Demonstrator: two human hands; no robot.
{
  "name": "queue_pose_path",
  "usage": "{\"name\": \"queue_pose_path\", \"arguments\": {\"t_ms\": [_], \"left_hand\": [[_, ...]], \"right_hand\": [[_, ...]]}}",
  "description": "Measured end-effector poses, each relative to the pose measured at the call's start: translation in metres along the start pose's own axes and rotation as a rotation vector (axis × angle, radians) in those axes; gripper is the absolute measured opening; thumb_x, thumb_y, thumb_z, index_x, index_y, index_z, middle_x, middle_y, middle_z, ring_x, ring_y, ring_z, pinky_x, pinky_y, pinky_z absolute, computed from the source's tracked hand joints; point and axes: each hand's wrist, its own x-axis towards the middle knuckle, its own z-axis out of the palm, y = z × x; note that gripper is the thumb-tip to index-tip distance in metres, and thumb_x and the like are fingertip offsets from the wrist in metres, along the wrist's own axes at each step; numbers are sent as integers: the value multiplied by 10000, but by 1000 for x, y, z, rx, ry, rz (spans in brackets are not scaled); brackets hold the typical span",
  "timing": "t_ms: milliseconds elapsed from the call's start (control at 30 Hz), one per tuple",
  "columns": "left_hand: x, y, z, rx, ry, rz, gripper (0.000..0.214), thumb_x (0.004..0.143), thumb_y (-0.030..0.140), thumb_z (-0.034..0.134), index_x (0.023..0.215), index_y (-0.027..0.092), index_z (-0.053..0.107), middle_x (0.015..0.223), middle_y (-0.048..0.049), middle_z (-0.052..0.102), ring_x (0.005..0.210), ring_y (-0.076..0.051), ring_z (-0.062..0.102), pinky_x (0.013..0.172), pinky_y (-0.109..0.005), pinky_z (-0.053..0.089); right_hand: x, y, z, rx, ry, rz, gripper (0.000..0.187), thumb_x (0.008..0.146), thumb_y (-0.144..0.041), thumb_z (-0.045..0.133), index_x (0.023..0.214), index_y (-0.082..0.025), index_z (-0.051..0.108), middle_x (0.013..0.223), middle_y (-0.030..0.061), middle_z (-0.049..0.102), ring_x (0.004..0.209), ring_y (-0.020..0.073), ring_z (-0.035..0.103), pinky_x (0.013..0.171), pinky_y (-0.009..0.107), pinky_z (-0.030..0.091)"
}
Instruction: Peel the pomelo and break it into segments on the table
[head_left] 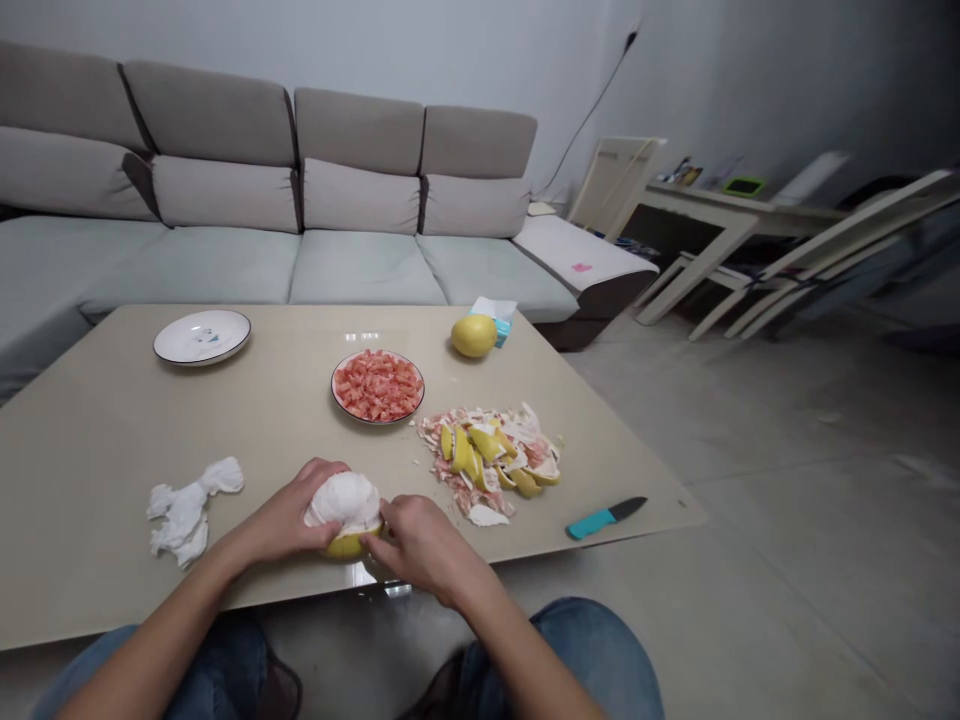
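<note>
A half-peeled pomelo [346, 503] rests near the front edge of the table, its white pith bare on top and yellow rind still round its base. My left hand [294, 512] is wrapped round its left side. On the right side, my right hand [420, 545] pinches at the edge of the rind, fingers bent and closed. The exact spot under my right fingertips is partly hidden. To the right lies a pile of yellow and white pomelo peel [495, 460]. Behind the pomelo, a plate [337, 402] holds red pomelo flesh [377, 386] in pieces.
A knife [606, 518] with a turquoise handle lies near the table's right front edge. Crumpled white tissue [187, 512] is at left, a white plate [191, 345] at back left. A whole pomelo [474, 336] sits by a tissue pack [504, 325]. A sofa [360, 265] stands behind.
</note>
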Motion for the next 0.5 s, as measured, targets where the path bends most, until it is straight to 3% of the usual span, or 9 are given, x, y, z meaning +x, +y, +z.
{"name": "queue_pose_path", "arguments": {"t_ms": [167, 500], "left_hand": [[1, 4, 1, 11, 16, 5, 611, 709, 195, 611, 1290, 249, 432, 1220, -66, 507, 1134, -266, 501, 1021, -399, 414], [2, 15, 3, 37, 23, 32, 569, 703, 209, 631, 1247, 239, 469, 1161, -65, 522, 1086, -264, 524, 963, -375, 436]], "right_hand": [[6, 4, 4, -42, -20, -78, 210, 826, -293, 613, 735, -148, 736, 707, 114, 735, 638, 212, 666, 599, 270, 407], [12, -5, 38, -100, -35, -32, 163, 602, -103, 720, 485, -199, 659, 545, 63, 700, 567, 212, 663, 478, 246, 371]]}}
